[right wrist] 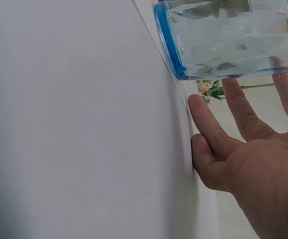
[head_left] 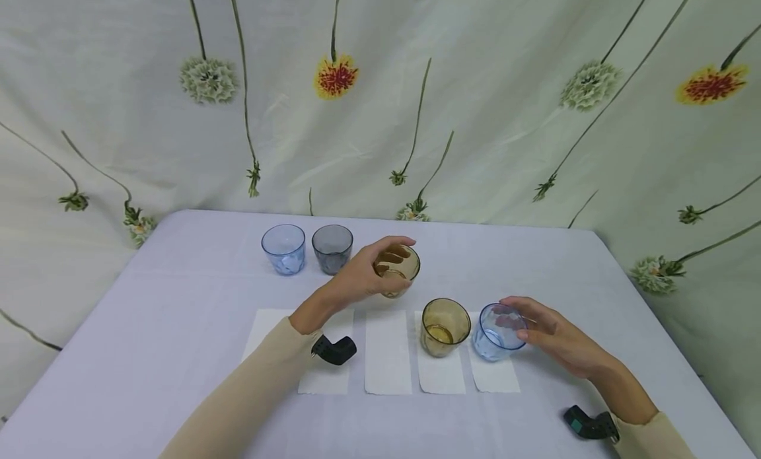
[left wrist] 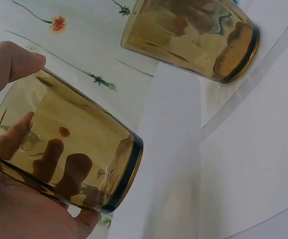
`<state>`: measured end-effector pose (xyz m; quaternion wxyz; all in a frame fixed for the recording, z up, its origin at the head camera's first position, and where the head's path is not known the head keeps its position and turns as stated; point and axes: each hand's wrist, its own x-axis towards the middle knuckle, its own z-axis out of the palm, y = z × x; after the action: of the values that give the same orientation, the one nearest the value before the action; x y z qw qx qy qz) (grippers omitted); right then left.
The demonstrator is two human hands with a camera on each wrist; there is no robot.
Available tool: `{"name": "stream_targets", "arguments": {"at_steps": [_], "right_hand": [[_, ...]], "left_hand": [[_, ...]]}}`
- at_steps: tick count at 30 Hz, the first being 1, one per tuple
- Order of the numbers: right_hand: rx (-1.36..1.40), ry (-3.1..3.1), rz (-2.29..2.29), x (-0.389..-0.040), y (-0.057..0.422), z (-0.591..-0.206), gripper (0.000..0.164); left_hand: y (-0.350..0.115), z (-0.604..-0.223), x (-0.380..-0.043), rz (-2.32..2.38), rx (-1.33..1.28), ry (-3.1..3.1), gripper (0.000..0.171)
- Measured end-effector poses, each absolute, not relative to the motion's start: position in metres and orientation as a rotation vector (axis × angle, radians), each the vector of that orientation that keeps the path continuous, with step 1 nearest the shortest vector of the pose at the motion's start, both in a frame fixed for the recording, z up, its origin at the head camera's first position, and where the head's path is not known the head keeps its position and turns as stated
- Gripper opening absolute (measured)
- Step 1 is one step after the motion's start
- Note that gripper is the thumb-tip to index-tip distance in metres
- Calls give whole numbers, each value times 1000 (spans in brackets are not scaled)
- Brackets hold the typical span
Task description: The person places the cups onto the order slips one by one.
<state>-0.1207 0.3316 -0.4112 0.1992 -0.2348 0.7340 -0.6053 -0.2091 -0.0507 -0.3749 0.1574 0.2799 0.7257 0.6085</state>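
Left hand (head_left: 362, 271) gripped an amber glass (left wrist: 96, 129), thumb on one side, fingers wrapped round the other. Right hand (head_left: 555, 340) held a clear blue glass (head_left: 495, 337) at its outer side, thumb in front, fingertips behind, other fingers spread in the wrist view. Blue glass stood mouth up at the rightmost paper strip (head_left: 499, 378).

Key relation, in my judgement: the held amber glass against the middle paper strip (head_left: 388, 360). Glass was at the strip's far end; the strip, bare, ran from just below it toward the person, long axis pointing away from the body. Glass axis was near upright, mouth up. Left hand was clearly the nearer one to that strip; right hand was well off to the right, two strips over. Whether the amber base touched the table (head_left: 119, 333) or hung just above it, could not tell for sure; the hand covered part of it.

A second amber glass (head_left: 444, 327) stood between, on the fourth strip from the left, just beside the right-hand blue one. Back left, beyond the left forearm: a pale blue glass (head_left: 284, 251) and a grey glass (head_left: 332, 247), side by side, untouched.
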Motion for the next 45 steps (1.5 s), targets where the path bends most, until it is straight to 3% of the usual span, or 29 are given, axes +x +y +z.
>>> {"name": "stream_targets", "arguments": {"at_steps": [28, 45], "right_hand": [[-696, 2025, -1713, -121, 332, -409, 51], [-670, 2031, -1705, -122, 332, -411, 50]], "left_hand": [[-75, -379, -156, 1645, 850, 2064, 61], [-68, -393, -146, 1677, 750, 2037, 62]]}}
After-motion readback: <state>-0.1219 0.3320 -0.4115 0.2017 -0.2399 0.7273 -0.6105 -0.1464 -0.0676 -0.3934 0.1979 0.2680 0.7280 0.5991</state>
